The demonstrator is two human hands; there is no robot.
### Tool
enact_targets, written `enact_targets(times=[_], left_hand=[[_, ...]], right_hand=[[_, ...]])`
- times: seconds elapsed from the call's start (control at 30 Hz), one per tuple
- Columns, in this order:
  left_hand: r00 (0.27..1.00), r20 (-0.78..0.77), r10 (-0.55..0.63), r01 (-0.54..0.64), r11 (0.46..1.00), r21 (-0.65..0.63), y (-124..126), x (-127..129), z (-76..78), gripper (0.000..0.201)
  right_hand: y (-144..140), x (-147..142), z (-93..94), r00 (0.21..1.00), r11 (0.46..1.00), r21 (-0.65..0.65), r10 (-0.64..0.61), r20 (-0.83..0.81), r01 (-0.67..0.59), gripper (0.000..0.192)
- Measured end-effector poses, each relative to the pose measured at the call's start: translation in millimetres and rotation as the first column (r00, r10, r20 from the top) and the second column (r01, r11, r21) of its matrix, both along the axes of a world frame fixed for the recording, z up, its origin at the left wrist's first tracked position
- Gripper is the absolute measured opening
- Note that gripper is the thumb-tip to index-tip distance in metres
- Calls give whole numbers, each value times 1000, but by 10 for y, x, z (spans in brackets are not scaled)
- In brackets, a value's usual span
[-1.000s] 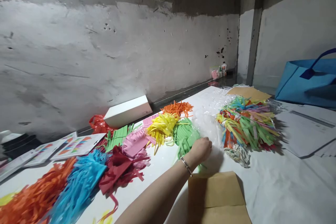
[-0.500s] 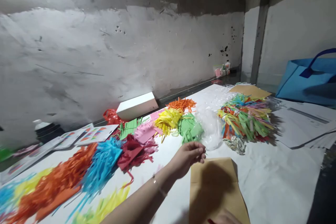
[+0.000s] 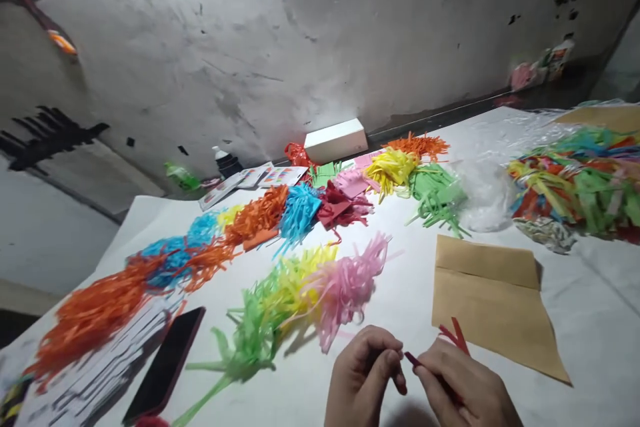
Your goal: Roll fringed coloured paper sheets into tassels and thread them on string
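Because the right hand (image 3: 463, 387) pinches a red paper strip (image 3: 413, 359) with its short end poking toward the left hand (image 3: 367, 377), the grip seems chosen to leave that tip free. The left fingers curl just beside it; whether they hold anything, I cannot tell. Brown paper (image 3: 487, 287) and a pink fringe bundle (image 3: 350, 280) bound the space ahead, while a phone (image 3: 167, 363) lies well apart.

Through my remote view, left hand (image 3: 367, 375) just short of six o'clock, fingers curled toward the thumb, right hand (image 3: 464, 381) near five o'clock, thumb and fingers pinched, the two close but apart, forearms beyond my frame.
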State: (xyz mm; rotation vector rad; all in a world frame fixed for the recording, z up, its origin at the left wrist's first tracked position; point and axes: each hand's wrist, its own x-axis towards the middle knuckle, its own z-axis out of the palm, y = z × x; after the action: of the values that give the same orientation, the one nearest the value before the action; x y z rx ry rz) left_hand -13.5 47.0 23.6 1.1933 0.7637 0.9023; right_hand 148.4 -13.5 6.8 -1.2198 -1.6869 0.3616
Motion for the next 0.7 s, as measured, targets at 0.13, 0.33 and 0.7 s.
enact_targets(times=[0.13, 0.33, 0.7], left_hand=[[992, -54, 116, -106, 983, 152, -171, -196, -50, 17], [978, -192, 80, 17, 887, 461, -243, -414, -117, 14], [967, -243, 75, 80, 817, 571, -382, -467, -83, 21]], right_hand=[[-65, -110, 94, 994, 981, -162, 98, -42, -104, 24], [-74, -152, 250, 977, 875, -437, 200, -66, -209, 25], [-190, -184, 244, 960, 854, -443, 273, -65, -273, 26]])
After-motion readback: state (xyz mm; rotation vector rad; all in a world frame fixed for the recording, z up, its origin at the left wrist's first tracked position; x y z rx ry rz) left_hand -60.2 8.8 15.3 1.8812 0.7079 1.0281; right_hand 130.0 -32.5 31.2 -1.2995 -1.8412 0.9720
